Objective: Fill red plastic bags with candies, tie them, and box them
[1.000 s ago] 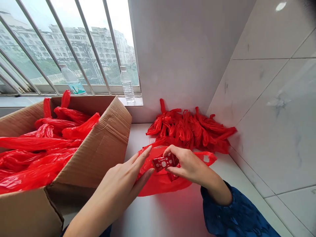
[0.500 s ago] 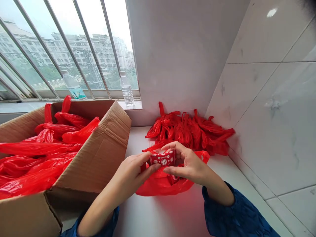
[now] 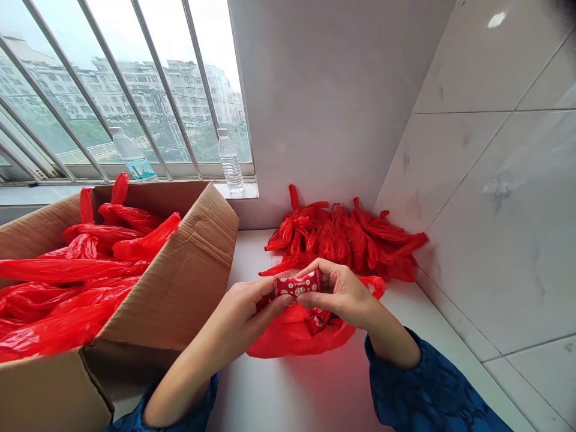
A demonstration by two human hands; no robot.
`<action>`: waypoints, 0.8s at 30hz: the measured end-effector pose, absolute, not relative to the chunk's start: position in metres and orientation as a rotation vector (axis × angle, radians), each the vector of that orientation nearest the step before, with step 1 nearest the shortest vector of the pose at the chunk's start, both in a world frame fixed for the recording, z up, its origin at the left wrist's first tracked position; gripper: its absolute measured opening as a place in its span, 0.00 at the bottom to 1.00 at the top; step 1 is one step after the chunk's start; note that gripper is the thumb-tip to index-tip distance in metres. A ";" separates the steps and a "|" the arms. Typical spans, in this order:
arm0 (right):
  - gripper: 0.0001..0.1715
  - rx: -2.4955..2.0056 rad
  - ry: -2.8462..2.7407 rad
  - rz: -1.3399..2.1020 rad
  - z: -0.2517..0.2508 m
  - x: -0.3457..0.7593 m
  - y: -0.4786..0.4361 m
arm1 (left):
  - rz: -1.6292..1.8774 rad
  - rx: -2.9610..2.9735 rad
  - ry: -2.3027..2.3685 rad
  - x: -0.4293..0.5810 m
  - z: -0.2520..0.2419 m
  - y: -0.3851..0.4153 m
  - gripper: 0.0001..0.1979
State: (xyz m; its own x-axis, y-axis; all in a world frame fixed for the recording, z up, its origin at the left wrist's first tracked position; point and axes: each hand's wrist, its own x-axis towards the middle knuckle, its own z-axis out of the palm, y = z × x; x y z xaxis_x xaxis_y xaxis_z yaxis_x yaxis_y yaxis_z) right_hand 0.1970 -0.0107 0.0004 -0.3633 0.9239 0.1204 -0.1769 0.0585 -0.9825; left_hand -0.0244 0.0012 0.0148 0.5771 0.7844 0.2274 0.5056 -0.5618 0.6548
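Observation:
A small red packet with white round prints is held level between both hands. My left hand pinches its left end between thumb and fingers. On the right end, my right hand grips it with the thumb at the lower edge and the fingers over the top. Under the hands lies an opened red plastic bag on the white surface. Another red printed packet shows in the bag's mouth, partly covered by the right hand. What else the bag holds is hidden.
A cardboard box full of red plastic bags stands at the left. More red bags lie heaped against the back wall. Two plastic bottles, one clear and one labelled, stand on the sill. A tiled wall bounds the right.
My right thumb has come up against the packet's lower edge, and the right fingers close more on it. The packet has tilted slightly. More of the packet in the bag shows.

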 end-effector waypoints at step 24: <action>0.15 -1.026 -1.593 0.921 -0.002 0.199 -0.011 | 0.843 2.299 1.141 -0.028 0.017 0.004 0.19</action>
